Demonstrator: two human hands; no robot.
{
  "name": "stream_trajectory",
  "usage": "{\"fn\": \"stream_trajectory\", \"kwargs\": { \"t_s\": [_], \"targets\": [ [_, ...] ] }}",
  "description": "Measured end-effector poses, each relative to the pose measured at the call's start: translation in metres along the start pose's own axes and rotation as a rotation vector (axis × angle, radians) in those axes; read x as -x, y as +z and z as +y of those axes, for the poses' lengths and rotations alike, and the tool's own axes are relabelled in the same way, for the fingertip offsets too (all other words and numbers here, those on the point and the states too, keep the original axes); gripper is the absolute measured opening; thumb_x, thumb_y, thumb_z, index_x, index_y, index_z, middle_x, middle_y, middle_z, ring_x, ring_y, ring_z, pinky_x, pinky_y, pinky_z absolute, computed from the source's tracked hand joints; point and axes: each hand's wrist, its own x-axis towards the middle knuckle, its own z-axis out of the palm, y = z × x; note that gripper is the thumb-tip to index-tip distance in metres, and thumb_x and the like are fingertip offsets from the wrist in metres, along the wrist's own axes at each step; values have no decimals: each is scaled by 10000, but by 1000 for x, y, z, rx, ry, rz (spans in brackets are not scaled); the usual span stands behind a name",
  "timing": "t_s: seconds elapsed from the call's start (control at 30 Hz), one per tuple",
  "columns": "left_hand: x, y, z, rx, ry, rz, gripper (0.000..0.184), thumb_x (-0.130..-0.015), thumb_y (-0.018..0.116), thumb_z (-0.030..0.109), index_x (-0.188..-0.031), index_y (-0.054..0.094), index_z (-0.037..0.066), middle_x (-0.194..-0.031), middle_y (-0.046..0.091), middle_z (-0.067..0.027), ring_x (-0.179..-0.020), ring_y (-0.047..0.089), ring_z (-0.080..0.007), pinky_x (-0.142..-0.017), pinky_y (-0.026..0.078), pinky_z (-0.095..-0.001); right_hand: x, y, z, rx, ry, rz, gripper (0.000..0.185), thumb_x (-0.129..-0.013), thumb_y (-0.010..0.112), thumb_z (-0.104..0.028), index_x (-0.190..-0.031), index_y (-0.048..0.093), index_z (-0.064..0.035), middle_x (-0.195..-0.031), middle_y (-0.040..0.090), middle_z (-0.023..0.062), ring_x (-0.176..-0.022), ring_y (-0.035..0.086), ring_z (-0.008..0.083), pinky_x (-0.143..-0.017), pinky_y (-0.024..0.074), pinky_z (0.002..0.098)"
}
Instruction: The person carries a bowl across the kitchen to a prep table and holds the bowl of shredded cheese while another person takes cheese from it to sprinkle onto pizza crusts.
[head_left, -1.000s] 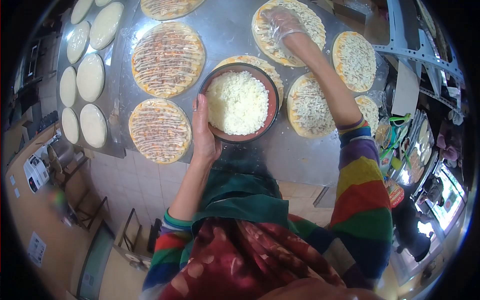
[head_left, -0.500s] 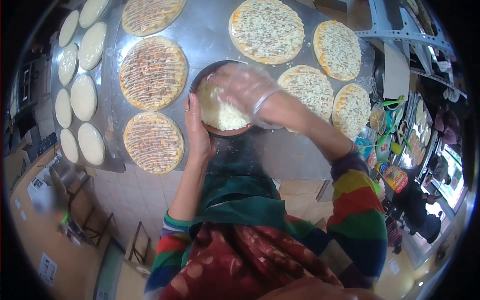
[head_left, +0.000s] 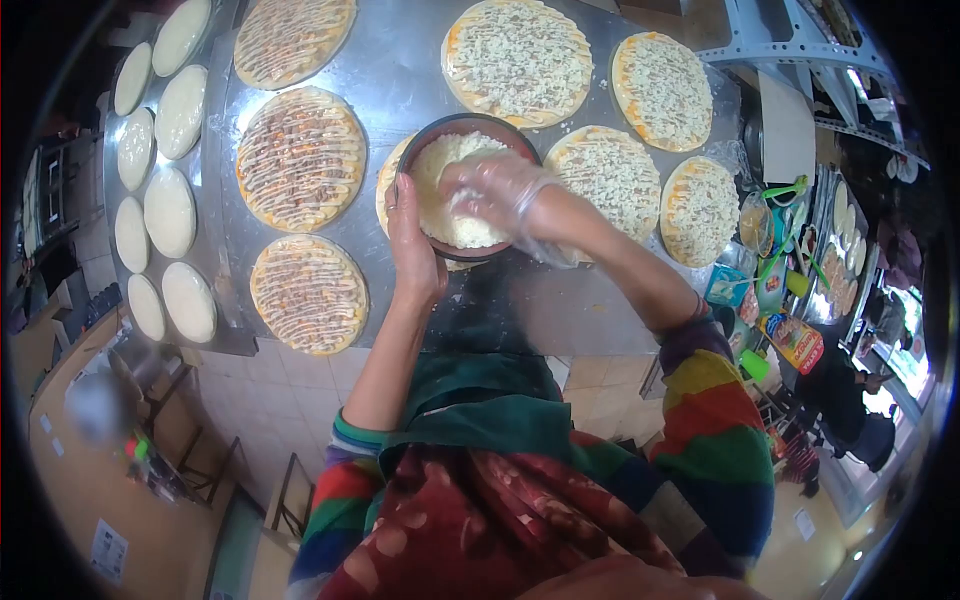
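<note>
Holding a dark-rimmed, reddish-walled bowl (head_left: 515, 138) in the left hand (head_left: 415, 250), with the grip clamped on its outer wall at the near left and the thumb up along the side. Reaching into the bowl from the right with the right hand (head_left: 495, 190), in a loose clear plastic glove (head_left: 522, 207). Dipping with bent fingers into a heap of white crumbs (head_left: 475, 235); blurred there, with the right grip curled inward. Cannot tell whether drawn together on any crumbs or slightly apart.

Keeping the bowl near the front of a metal worktop (head_left: 400, 60), above a flat round (head_left: 384, 198) mostly hidden beneath; cannot tell whether touching it.

To the right of the bowl, showing four rounds covered in white crumbs (head_left: 516, 60), one of them just beside the gloved wrist. To the left, showing a column of three rounds striped with pale sauce (head_left: 301, 158) over a brownish-orange topping. Farther left, showing two columns of plain pale rounds (head_left: 169, 212).

Wearing a green apron (head_left: 480, 425) and rainbow-striped sleeves (head_left: 712, 420). Beyond the right end of the worktop, showing a red and yellow packet (head_left: 793, 342) and a perforated metal frame (head_left: 790, 50).
</note>
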Motion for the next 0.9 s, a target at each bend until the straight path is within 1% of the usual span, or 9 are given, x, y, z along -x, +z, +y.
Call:
{"fn": "stream_trajectory", "kwargs": {
  "t_s": [0.1, 0.2, 0.3, 0.4, 0.5, 0.6, 0.7, 0.73, 0.9],
  "targets": [
    [-3, 3, 2, 35, -6, -46, 532, -981, 437, 411, -1330, 369, 15, -1285, 471, -121, -1168, 492, -197, -990, 414, -344, 2, -24, 7, -607, 275, -57, 196, -878, 637, -163, -1055, 654, -82, -1008, 655, 59, -911, 638, 179, -742, 549, 303],
    [-10, -5, -1, 55, -17, -25, 531, -983, 426, 419, -1322, 379, 12, -1282, 476, -121, -1166, 498, -196, -986, 425, -344, 5, -50, 29, -781, 247, 111, 177, -877, 650, -158, -1020, 670, -55, -1010, 657, 41, -866, 620, 94, -675, 548, 234],
    [-4, -3, 7, 5, 8, -31, 557, -981, 418, 439, -1332, 356, 12, -1292, 464, -126, -1184, 489, -203, -992, 420, -349, 0, -68, 67, -596, 436, 273, 189, -862, 663, -141, -1029, 673, -52, -995, 666, 66, -875, 622, 131, -741, 524, 271],
    [1, -11, 9, -23, 7, 6, 591, -977, 416, 459, -1349, 321, 10, -1306, 447, -131, -1200, 479, -214, -998, 417, -358, 1, -52, 115, -195, 414, 370, 159, -877, 640, -141, -1017, 683, -80, -995, 663, 69, -866, 617, 138, -733, 497, 275],
    [9, -13, 16, -65, 0, 61, 596, -976, 371, 498, -1362, 366, 44, -1337, 475, -134, -1216, 495, -245, -1026, 411, -391, -3, -35, 161, 26, 291, 451, 152, -900, 606, -155, -1016, 686, -96, -927, 658, 57, -779, 589, 121, -661, 470, 275],
    [16, -19, 21, -24, 4, 52, 606, -970, 424, 472, -1354, 308, 18, -1312, 438, -140, -1212, 473, -227, -1006, 416, -368, 0, -50, 162, -268, 442, 521, 177, -915, 576, -169, -1030, 679, -81, -826, 640, 40, -695, 543, 115, -614, 452, 286],
    [24, -18, 30, -22, 13, 54, 614, -966, 427, 480, -1357, 308, 22, -1314, 440, -142, -1213, 475, -231, -1004, 421, -373, -17, -73, 183, -141, 540, 545, 186, -915, 556, -144, -1040, 690, -109, -789, 656, 70, -719, 610, 116, -646, 497, 288],
    [27, -19, 31, -17, 13, 54, 616, -966, 426, 481, -1360, 306, 23, -1316, 441, -141, -1212, 477, -231, -1004, 422, -373, -21, -75, 188, -38, 357, 625, 191, -918, 569, -172, -1046, 674, -78, -785, 649, 43, -667, 537, 114, -612, 457, 289],
    [34, -21, 38, -12, 16, 50, 608, -967, 423, 482, -1359, 323, 27, -1310, 456, -132, -1203, 488, -224, -1004, 423, -370, -50, -71, 217, 144, 331, 546, 205, -911, 572, -175, -1068, 677, -97, -828, 670, 67, -701, 578, 141, -670, 488, 296]
  ]
}}
